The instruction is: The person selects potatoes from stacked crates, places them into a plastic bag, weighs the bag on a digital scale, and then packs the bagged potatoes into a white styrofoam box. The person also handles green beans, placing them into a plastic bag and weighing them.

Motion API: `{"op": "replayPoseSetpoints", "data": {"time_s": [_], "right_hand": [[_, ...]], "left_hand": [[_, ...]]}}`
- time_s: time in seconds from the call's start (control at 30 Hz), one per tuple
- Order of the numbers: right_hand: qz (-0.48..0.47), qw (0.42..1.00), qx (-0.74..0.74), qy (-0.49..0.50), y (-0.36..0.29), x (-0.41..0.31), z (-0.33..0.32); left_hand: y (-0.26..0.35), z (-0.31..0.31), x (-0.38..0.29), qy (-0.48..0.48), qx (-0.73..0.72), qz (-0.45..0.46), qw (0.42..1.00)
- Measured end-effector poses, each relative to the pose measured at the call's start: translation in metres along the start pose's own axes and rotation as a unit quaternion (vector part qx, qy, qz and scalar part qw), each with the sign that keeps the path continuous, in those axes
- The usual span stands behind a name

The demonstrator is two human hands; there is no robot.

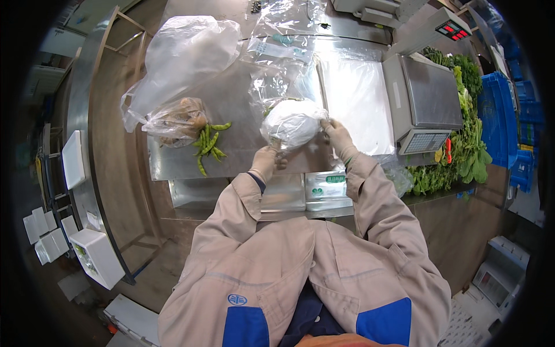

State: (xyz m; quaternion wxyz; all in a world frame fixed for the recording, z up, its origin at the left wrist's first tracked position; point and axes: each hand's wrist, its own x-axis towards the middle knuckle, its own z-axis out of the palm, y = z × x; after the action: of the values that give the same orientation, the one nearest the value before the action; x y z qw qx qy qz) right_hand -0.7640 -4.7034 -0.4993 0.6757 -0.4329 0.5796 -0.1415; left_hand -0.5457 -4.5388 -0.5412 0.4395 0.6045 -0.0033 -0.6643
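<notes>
Both of my hands wear pale gloves and grip a clear plastic bag wrapped round a white bundle (291, 123) over the steel table. My left hand (265, 164) pinches its lower left edge; my right hand (336, 134) holds its upper right corner. A bit of green shows at the bundle's top edge; the rest of what is inside is hidden. Left of it lie loose green bean pods (208, 143). They touch a tied clear bag of brown, roundish produce (184, 119). A stack of clear plastic sheets or bags (357, 104) lies just right of my right hand.
A large whitish plastic bag (190, 47) lies at the far left of the steel table (243, 152). On the right stands a weighing scale (433, 93) with a lit red display (453, 30). Leafy greens (466, 130) and blue crates (498, 117) lie beyond it. Packets (327, 191) sit on a lower shelf.
</notes>
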Motion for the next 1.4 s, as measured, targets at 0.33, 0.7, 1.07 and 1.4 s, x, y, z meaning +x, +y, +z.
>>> {"op": "replayPoseSetpoints", "data": {"time_s": [0.33, 0.7, 1.07, 1.4], "right_hand": [[0.047, 0.994, 0.096, 0.003, 0.055, 0.024, 0.017], [-0.159, 0.981, -0.091, 0.061, -0.059, 0.026, 0.044], [-0.232, 0.971, -0.039, 0.035, -0.161, 0.001, 0.046], [-0.394, 0.913, -0.095, 0.041, -0.174, -0.031, 0.049]], "left_hand": [[0.005, 0.024, -0.01, -0.054, 0.176, -0.008, 0.983], [0.101, 0.015, -0.04, -0.039, 0.104, 0.07, 0.991], [0.142, 0.036, -0.078, -0.004, 0.224, 0.359, 0.906], [0.152, 0.057, -0.123, -0.006, 0.236, 0.494, 0.837]]}}
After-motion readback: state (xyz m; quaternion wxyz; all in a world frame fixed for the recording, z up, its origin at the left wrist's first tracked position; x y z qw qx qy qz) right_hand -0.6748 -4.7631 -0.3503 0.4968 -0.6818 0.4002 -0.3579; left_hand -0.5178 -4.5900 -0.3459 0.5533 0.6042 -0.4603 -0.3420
